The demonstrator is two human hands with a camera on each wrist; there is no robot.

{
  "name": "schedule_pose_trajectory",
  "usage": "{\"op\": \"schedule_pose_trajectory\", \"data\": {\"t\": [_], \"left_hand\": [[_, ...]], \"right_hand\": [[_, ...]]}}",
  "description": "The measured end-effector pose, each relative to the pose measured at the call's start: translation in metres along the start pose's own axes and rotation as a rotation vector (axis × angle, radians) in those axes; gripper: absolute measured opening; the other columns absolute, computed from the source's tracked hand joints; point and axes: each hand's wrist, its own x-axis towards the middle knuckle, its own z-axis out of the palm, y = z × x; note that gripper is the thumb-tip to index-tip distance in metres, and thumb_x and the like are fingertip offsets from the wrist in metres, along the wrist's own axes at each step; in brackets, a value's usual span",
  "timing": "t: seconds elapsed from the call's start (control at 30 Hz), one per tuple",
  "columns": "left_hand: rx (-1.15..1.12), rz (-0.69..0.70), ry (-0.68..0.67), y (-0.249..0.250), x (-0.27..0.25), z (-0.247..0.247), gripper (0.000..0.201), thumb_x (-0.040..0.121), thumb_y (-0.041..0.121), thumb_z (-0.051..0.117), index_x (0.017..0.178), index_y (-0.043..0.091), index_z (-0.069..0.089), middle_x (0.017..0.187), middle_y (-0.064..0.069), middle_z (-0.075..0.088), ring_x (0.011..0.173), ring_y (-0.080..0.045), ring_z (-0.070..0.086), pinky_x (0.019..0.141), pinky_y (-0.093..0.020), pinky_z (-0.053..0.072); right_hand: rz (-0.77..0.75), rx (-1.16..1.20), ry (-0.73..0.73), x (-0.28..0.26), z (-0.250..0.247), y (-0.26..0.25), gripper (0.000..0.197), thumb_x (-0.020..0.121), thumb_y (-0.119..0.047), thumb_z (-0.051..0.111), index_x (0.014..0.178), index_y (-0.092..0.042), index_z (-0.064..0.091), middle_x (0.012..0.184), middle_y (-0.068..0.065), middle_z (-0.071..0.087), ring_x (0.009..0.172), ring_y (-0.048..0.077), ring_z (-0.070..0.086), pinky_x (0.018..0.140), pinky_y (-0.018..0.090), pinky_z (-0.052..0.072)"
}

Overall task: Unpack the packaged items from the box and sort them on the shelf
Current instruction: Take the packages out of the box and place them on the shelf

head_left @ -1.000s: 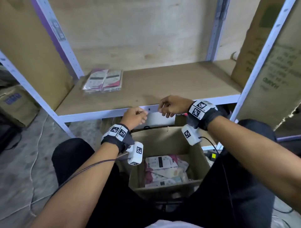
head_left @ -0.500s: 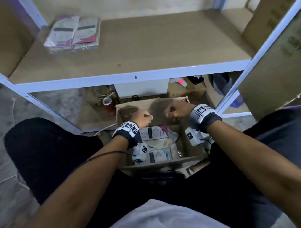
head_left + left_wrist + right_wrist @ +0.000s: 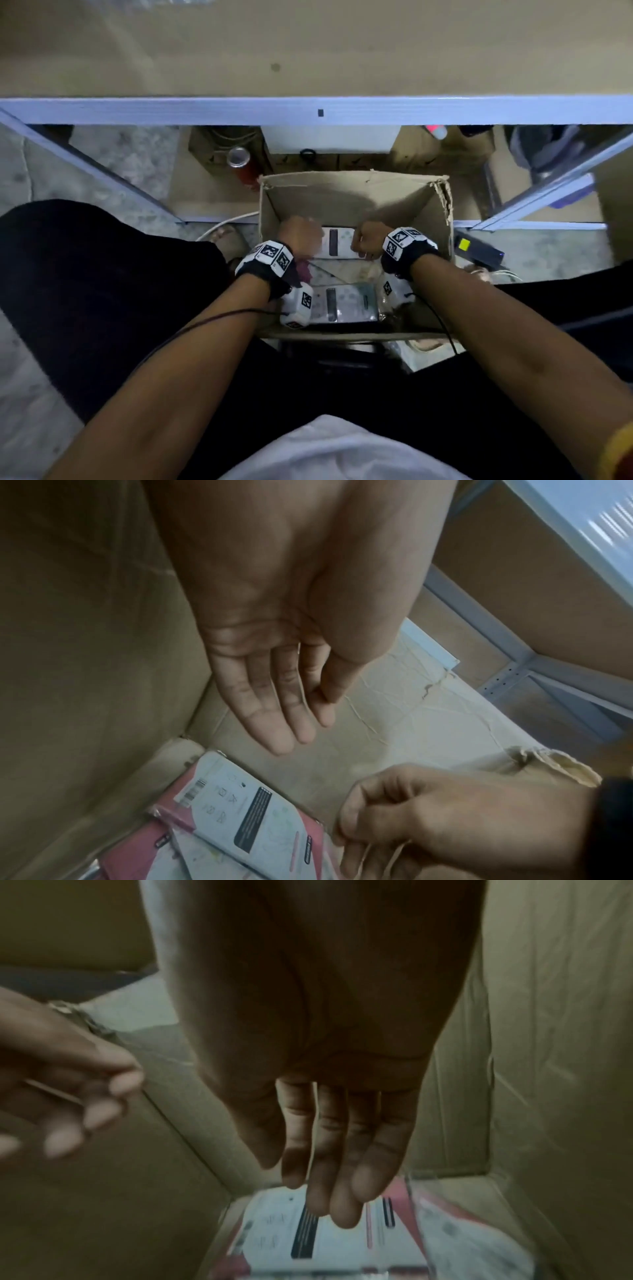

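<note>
Packaged items lie flat in the bottom of an open cardboard box [image 3: 356,202] that stands on the floor between the person's knees, just below the front rail of the shelf [image 3: 308,110]. Both hands are lowered inside the box. The left hand [image 3: 300,233] has its fingers [image 3: 274,723] straight and together, holding nothing, poised above a white-and-pink packet [image 3: 253,813] near the box's left wall. The right hand [image 3: 368,239] likewise shows extended, relaxed fingers [image 3: 342,1191] hanging just over the white packet with a dark stripe [image 3: 337,242] at the far end of the box; whether the fingertips touch it cannot be told. A second striped packet [image 3: 342,303] in clear wrap lies at the near end, partly under the wrist cameras, and a pale sheet or packet lies between the two; their overlap suggests a loose, shallow pile, though its depth cannot be judged. The step in hand appears to be picking up the next packet. To do it well, the fingers should probably slide under one short edge and the thumb close on top, since the film wrap looks slick and the flat packets offer little to grip; taking one packet at a time would avoid dragging its neighbours. The torn right rim of the box [image 3: 443,202] may snag a wrist strap on the way out. Below the shelf stand a red can [image 3: 241,164] and a white case [image 3: 330,138].
</note>
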Motion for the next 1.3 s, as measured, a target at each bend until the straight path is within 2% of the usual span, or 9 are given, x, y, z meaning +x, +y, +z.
{"op": "schedule_pose_trajectory", "data": {"t": [0.1,0.27,0.37,0.5,0.63,0.77,0.87,1.0,1.3], "left_hand": [[-0.068,-0.029,0.023,-0.005,-0.002,-0.006,0.017,0.097,0.011,0.050,0.085,0.017,0.062,0.091,-0.011,0.065,0.087,-0.026,0.065,0.088,-0.044,0.057],[-0.184,-0.062,-0.017,-0.010,-0.006,-0.012,0.025,0.099,0.006,0.046,0.077,0.010,0.058,0.070,-0.009,0.058,0.058,-0.020,0.054,0.051,-0.022,0.050],[-0.195,-0.078,-0.001,-0.012,-0.008,-0.013,0.022,0.098,0.010,0.050,0.092,-0.005,0.065,0.083,-0.021,0.065,0.071,-0.028,0.062,0.070,-0.038,0.057],[-0.255,-0.053,-0.016,-0.007,-0.009,-0.013,0.014,0.100,0.007,0.046,0.090,0.005,0.056,0.082,-0.019,0.055,0.066,-0.023,0.053,0.059,-0.027,0.046],[-0.250,-0.035,-0.024,-0.005,-0.009,-0.012,0.014,0.100,0.007,0.048,0.093,0.005,0.060,0.087,-0.017,0.059,0.074,-0.024,0.057,0.058,-0.025,0.050],[-0.225,-0.056,-0.023,-0.007,-0.003,-0.008,0.015,0.100,0.011,0.052,0.096,0.006,0.065,0.091,-0.016,0.065,0.082,-0.026,0.064,0.081,-0.039,0.058],[-0.197,-0.055,-0.012,-0.009,0.003,-0.001,0.016,0.099,0.014,0.056,0.097,0.004,0.068,0.091,-0.016,0.069,0.082,-0.026,0.068,0.075,-0.036,0.059],[-0.144,-0.038,0.032,-0.008,0.005,0.003,0.019,0.096,0.013,0.058,0.081,0.011,0.069,0.097,-0.023,0.074,0.093,-0.037,0.072,0.084,-0.050,0.060],[0.185,0.032,0.083,-0.004,0.007,0.003,0.028,0.097,0.015,0.052,0.106,0.006,0.077,0.114,-0.012,0.074,0.110,-0.027,0.067,0.096,-0.029,0.051]], "right_hand": [[0.013,-0.114,0.017,0.007,0.018,-0.003,0.026,0.095,-0.019,0.058,0.111,-0.002,0.071,0.107,0.015,0.074,0.093,0.030,0.071,0.086,0.041,0.059],[0.025,-0.327,-0.056,0.018,0.057,-0.009,0.030,0.095,-0.014,0.055,0.118,0.002,0.065,0.124,0.019,0.065,0.111,0.032,0.064,0.096,0.038,0.053],[-0.018,-0.429,-0.134,0.024,0.080,-0.002,0.044,0.089,-0.018,0.070,0.130,-0.008,0.057,0.137,0.014,0.056,0.123,0.030,0.057,0.101,0.040,0.049],[-0.055,-0.456,-0.205,0.029,0.095,0.002,0.069,0.087,-0.021,0.074,0.146,-0.009,0.040,0.153,0.013,0.037,0.140,0.029,0.039,0.111,0.041,0.040],[-0.119,-0.487,-0.205,0.031,0.101,0.001,0.062,0.081,-0.019,0.080,0.135,-0.011,0.049,0.140,0.012,0.049,0.129,0.029,0.050,0.105,0.039,0.046],[-0.176,-0.439,-0.194,0.035,0.104,-0.004,0.044,0.086,-0.024,0.075,0.125,-0.013,0.057,0.130,0.011,0.057,0.121,0.030,0.056,0.099,0.039,0.049],[-0.179,-0.365,-0.170,0.037,0.100,-0.003,0.035,0.092,-0.026,0.068,0.122,-0.009,0.061,0.131,0.013,0.058,0.120,0.032,0.056,0.099,0.037,0.048],[-0.108,-0.295,-0.025,0.043,0.081,0.012,0.030,0.093,-0.022,0.065,0.119,-0.007,0.063,0.127,0.016,0.061,0.118,0.033,0.058,0.094,0.034,0.047],[-0.083,-0.249,0.225,0.063,0.038,0.019,0.024,0.093,-0.020,0.060,0.112,-0.008,0.067,0.121,0.017,0.063,0.117,0.032,0.059,0.099,0.035,0.045]]}}
